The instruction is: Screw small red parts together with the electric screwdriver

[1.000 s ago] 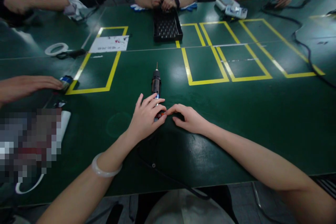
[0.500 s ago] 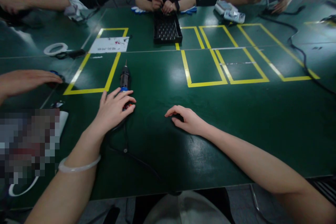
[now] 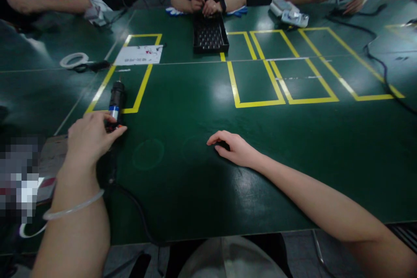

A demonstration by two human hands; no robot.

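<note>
My left hand wraps around the lower body of an electric screwdriver, black with a blue band. The screwdriver lies on the green table, its bit pointing away from me inside the left yellow-taped frame. Its dark cord runs back toward the table's near edge. In the middle of the table rests my right hand, fingers loosely bent and thumb apart, with nothing in it.
Across the table a person holds a tool above a black tray of small parts. A white sheet, a tape roll and more yellow-taped frames lie on the tabletop. At right a black cord trails.
My left hand has moved left with the electric screwdriver, fingers now closed around it rather than spread over it. The other person's hand at far left has gone from view. My right hand stays put.
</note>
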